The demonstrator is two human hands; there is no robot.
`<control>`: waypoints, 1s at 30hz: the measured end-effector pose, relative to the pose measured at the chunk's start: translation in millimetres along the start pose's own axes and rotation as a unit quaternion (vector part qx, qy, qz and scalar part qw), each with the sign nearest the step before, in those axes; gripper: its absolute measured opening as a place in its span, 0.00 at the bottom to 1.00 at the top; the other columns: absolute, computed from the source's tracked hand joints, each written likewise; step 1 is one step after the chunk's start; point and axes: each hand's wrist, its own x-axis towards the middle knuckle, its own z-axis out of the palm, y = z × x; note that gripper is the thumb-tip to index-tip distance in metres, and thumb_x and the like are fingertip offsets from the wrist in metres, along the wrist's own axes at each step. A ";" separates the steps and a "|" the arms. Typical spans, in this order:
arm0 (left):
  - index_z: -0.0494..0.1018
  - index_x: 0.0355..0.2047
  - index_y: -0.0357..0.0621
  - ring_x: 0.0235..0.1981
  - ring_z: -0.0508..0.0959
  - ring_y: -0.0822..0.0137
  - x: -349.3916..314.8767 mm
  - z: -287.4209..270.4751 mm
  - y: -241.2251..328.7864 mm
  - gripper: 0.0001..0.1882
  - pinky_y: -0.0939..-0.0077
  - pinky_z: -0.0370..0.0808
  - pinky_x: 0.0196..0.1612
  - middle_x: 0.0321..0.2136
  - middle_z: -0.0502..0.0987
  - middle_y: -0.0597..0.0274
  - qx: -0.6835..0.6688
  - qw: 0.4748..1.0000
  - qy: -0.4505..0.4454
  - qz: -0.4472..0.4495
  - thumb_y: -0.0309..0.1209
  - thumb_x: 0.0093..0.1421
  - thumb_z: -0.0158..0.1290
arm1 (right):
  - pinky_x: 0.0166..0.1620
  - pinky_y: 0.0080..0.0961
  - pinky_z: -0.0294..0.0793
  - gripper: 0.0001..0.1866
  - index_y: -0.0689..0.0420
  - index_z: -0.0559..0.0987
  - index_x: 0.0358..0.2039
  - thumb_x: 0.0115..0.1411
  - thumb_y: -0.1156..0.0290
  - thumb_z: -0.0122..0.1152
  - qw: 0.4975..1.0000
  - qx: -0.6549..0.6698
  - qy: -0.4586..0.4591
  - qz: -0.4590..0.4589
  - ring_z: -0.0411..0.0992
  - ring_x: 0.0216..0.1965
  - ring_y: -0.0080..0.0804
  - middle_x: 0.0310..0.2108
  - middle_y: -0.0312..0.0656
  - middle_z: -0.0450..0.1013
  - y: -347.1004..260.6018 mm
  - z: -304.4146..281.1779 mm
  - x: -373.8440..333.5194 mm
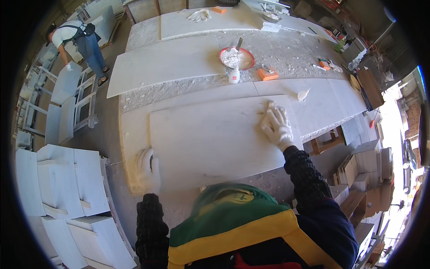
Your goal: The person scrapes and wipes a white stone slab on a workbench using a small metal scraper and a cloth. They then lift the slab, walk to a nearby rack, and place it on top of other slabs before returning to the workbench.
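A pale rectangular stone slab [210,139] with faint grey veining lies on top of other white slabs in front of me. My right hand [277,124], in a white knit glove, rests flat near the slab's far right corner, fingers spread. At the slab's left edge is my left hand [147,171], gloved too, with its fingers curled at the edge; a narrow dark patch shows beside the thumb, and I cannot make out what it is. Beyond the slab sit a red-rimmed bowl [245,59] of white paste with a scraper in it, and a white bottle [234,75].
An orange block [267,74] lies right of the bowl; a small white nozzle-shaped piece [303,94] sits nearer. Another long slab [165,62] covers the far left. Slabs stand stacked [67,179] on the floor at left, where a person [87,42] bends over a rack. Cardboard boxes [369,170] fill the right.
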 end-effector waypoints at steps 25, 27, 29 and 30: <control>0.72 0.65 0.40 0.64 0.73 0.45 3.7 -10.6 8.1 0.24 0.54 0.68 0.68 0.60 0.77 0.46 -0.010 0.999 0.011 -0.045 0.36 0.71 0.54 | 0.73 0.58 0.56 0.34 0.54 0.77 0.60 0.55 0.51 0.71 0.900 0.205 0.012 -0.384 0.56 0.70 0.62 0.68 0.49 0.63 -371.7 82.5 154.9; 0.72 0.65 0.39 0.64 0.74 0.49 -2.7 -12.9 2.5 0.24 0.58 0.67 0.69 0.61 0.77 0.47 -0.038 0.996 0.022 -0.073 0.37 0.74 0.51 | 0.73 0.58 0.56 0.34 0.53 0.78 0.59 0.54 0.51 0.71 0.902 0.199 0.005 -0.384 0.56 0.70 0.61 0.67 0.50 0.64 -376.4 82.5 157.5; 0.72 0.66 0.38 0.65 0.74 0.53 -4.0 -18.2 -0.8 0.23 0.63 0.66 0.70 0.62 0.77 0.48 -0.068 0.992 0.017 -0.108 0.38 0.77 0.46 | 0.72 0.58 0.57 0.33 0.53 0.77 0.58 0.53 0.52 0.71 0.901 0.202 0.038 -0.381 0.57 0.70 0.60 0.67 0.49 0.64 -378.8 76.7 145.5; 0.72 0.66 0.37 0.65 0.75 0.55 -2.8 -20.8 -1.4 0.24 0.65 0.65 0.70 0.63 0.77 0.49 -0.094 0.986 0.015 -0.134 0.39 0.79 0.44 | 0.72 0.57 0.57 0.33 0.53 0.77 0.57 0.53 0.53 0.71 0.906 0.195 0.047 -0.373 0.57 0.70 0.59 0.67 0.49 0.64 -377.3 70.4 139.0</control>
